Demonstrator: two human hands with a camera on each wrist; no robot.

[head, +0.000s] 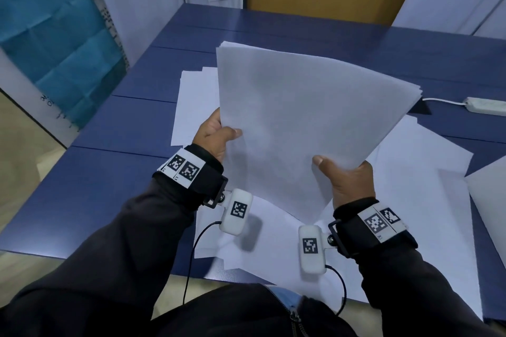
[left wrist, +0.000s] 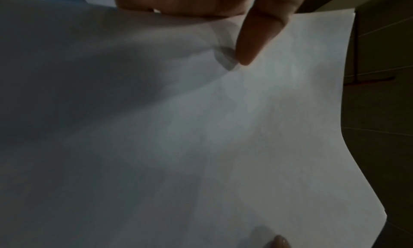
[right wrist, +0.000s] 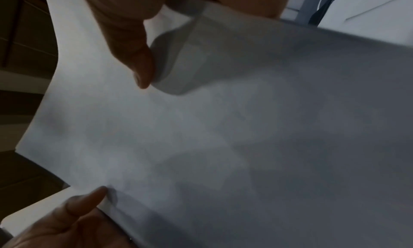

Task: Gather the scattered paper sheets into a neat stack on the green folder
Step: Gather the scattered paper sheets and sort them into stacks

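A bundle of white paper sheets (head: 301, 123) is held up above the blue table, tilted with one corner pointing down. My left hand (head: 216, 134) pinches its left edge, thumb on top. My right hand (head: 345, 180) pinches the lower right edge, thumb on the front face. The left wrist view is filled by the held sheets (left wrist: 223, 128) with my thumb (left wrist: 257, 39) pressed on them. In the right wrist view my thumb (right wrist: 134, 57) also lies on the sheets (right wrist: 223, 128). More loose sheets (head: 410, 178) lie scattered on the table beneath. No green folder is in view.
The blue table (head: 131, 183) runs from the near edge to the far wall. A white power strip (head: 486, 105) with its cable lies at the right. A teal cloth (head: 52, 33) hangs at the left. Another sheet (head: 490, 194) lies at the right edge.
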